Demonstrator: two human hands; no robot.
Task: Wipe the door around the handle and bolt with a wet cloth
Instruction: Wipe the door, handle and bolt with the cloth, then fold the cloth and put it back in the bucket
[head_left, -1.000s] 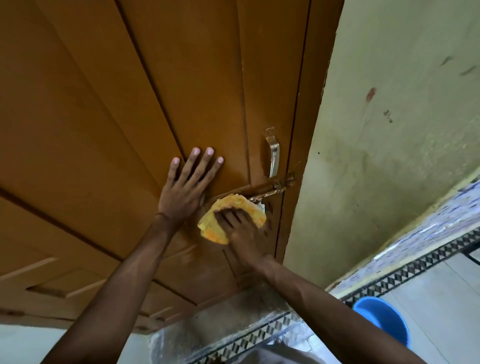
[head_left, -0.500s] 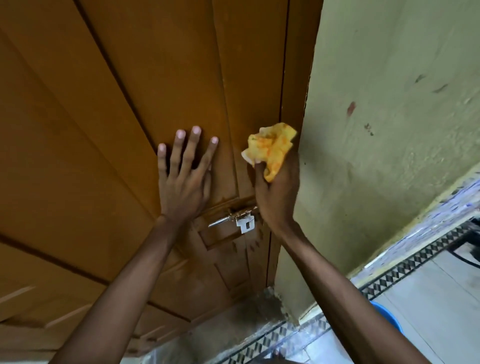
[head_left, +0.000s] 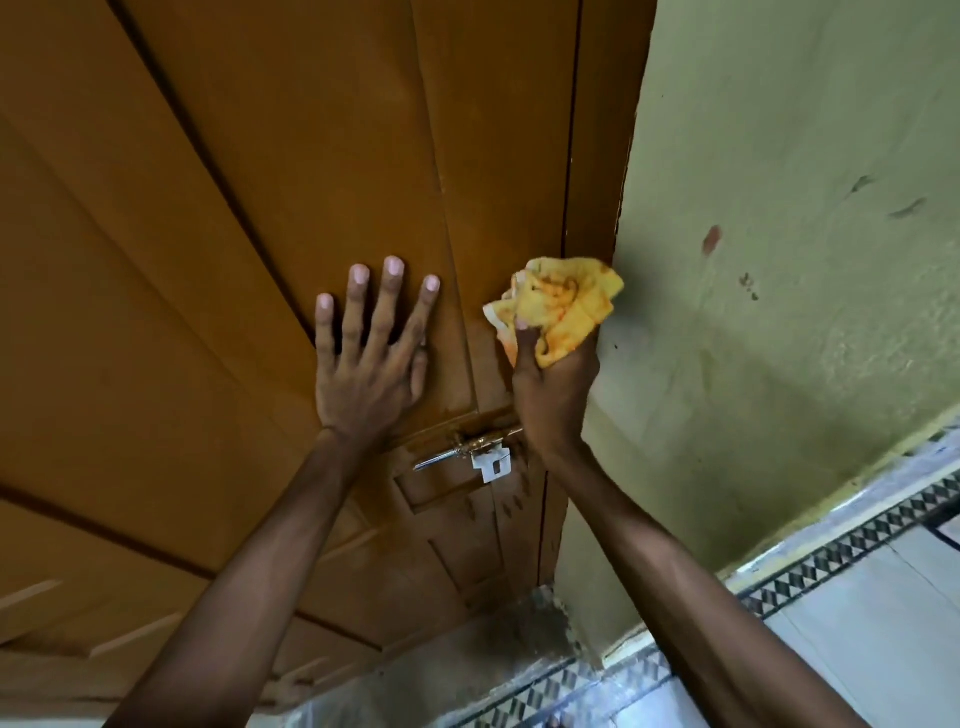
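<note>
Wiping under way: right hand (head_left: 556, 384) clamped on the yellow cloth (head_left: 563, 306), pressed to the door (head_left: 260, 182) edge above the bolt (head_left: 467, 449), left hand (head_left: 371, 353) splayed flat on the panel; remaining extent undeterminable, handle not visible.

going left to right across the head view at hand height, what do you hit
brown door panel → left hand flat on the door → right hand gripping the yellow cloth → green wall
</note>
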